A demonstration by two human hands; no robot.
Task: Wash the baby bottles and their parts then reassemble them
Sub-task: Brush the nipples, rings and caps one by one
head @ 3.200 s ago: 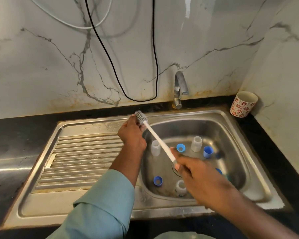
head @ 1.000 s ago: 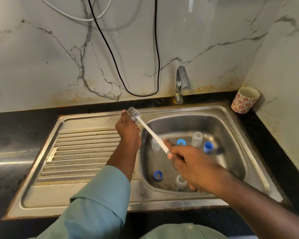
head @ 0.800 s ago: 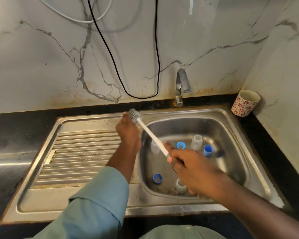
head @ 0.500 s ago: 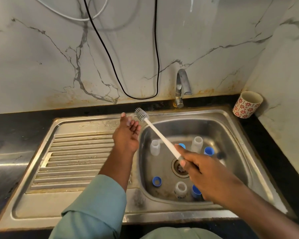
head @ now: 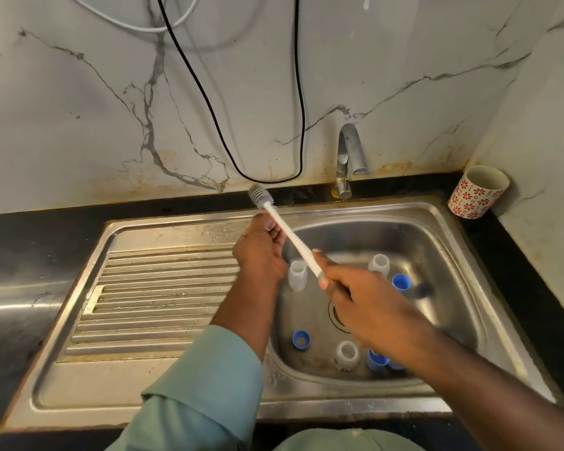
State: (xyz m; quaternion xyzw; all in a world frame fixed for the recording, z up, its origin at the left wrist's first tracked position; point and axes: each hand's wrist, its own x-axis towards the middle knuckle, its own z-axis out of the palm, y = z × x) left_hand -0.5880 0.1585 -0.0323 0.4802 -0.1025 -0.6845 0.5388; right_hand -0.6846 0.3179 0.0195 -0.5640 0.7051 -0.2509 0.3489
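A white bottle brush (head: 293,241) slants up to the left over the sink basin (head: 450,265), its grey bristle head at the back rim. My right hand (head: 367,309) grips its handle. My left hand (head: 260,253) is at the basin's left edge, its fingers curled against the stem just below the bristles. Three clear small bottles stand in the basin: one at the left (head: 297,275), one at the back (head: 379,263), one at the front (head: 347,352). Blue caps lie at the front left (head: 301,339), the right (head: 401,282) and the front (head: 376,359).
A ribbed steel drainboard (head: 150,297) lies left of the basin. The faucet (head: 348,157) stands at the back with no water running. A red-flowered cup (head: 477,192) sits in the right corner. Black and white cables (head: 302,102) hang on the marble wall.
Half a second ago my left hand was spread open beside the brush; its fingers have now curled back onto the stem. The brush head sits slightly farther back.
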